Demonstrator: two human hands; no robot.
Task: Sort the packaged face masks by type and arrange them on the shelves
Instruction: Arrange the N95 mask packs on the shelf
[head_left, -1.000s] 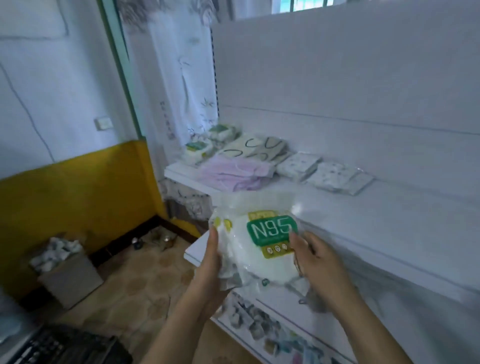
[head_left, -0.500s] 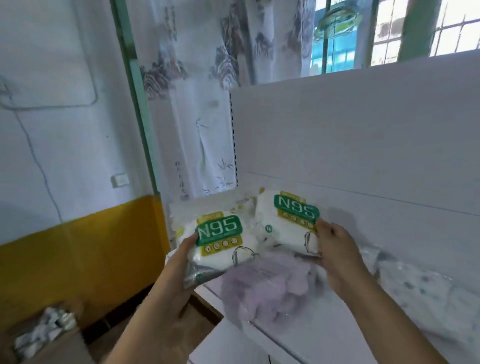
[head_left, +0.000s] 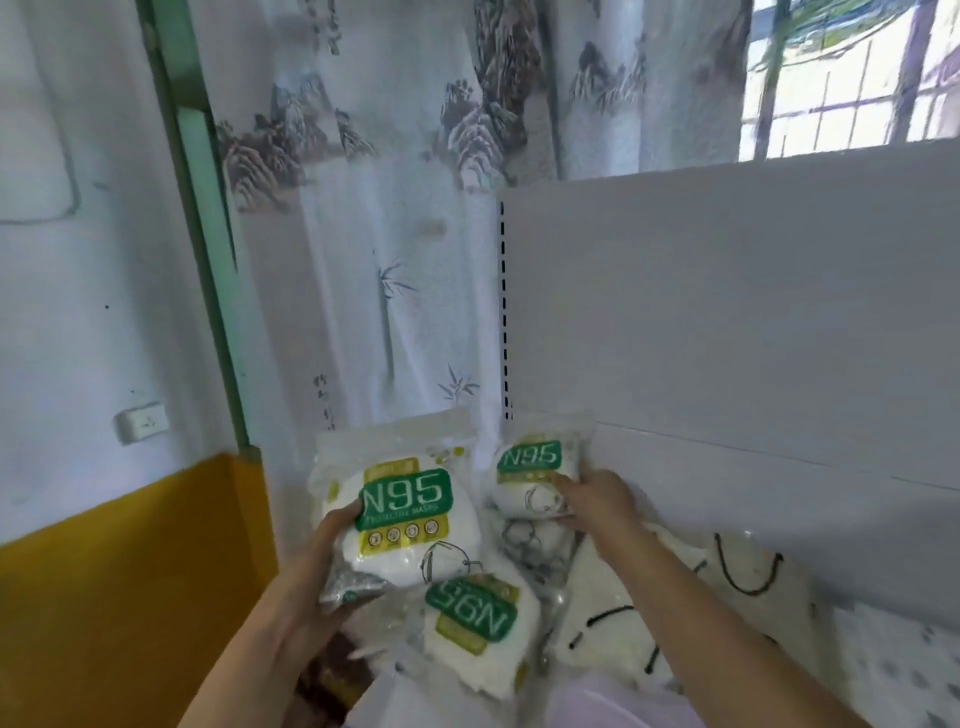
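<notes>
A white shelf (head_left: 857, 618) carries N95 mask packs (head_left: 475, 621), black-looped white masks (head_left: 675, 613) and patterned packs (head_left: 893, 670).

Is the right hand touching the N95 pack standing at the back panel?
Touching. The head view shows the right hand with fingers laid on the lower front of the rear N95 pack, overlapping its label.

Three N95 mask packs seen, clear plastic, white masks inside, green label with yellow trim. Largest pack (head_left: 402, 512) held upright at left, label facing camera, lower left corner gripped. Second pack (head_left: 535, 480) stood upright against white back panel (head_left: 753, 322), held at right side. Third pack (head_left: 475, 626) laid flat on shelf below, label upside down. Packs of white masks with black ear loops (head_left: 675, 608) laid flat at right.
</notes>
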